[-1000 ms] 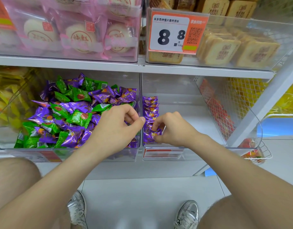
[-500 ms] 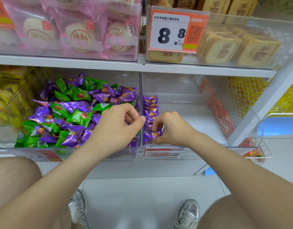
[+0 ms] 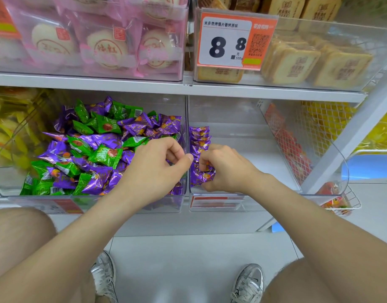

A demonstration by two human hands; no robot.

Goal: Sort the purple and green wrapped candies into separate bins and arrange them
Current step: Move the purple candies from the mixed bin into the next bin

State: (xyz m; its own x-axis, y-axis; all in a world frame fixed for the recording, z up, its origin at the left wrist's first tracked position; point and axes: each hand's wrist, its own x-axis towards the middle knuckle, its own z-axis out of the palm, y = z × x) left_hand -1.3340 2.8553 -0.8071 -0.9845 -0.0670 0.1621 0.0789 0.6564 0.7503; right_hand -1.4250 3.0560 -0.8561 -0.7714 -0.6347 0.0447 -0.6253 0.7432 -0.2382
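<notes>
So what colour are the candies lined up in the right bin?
Purple, with small orange marks on the wrappers. The head view shows the row of candies clearly.

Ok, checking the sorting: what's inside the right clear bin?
A row of purple candies lines the bin at left, no green visible. The right hand pinches the nearest ones, hiding that end.

Shoes [image 3: 249, 285]: silver-grey trainers, laced in white, are worn.
Arms [image 3: 83, 235]: seen bare, wrist to elbow.
Knees [image 3: 15, 232]: seen bare too.
</notes>
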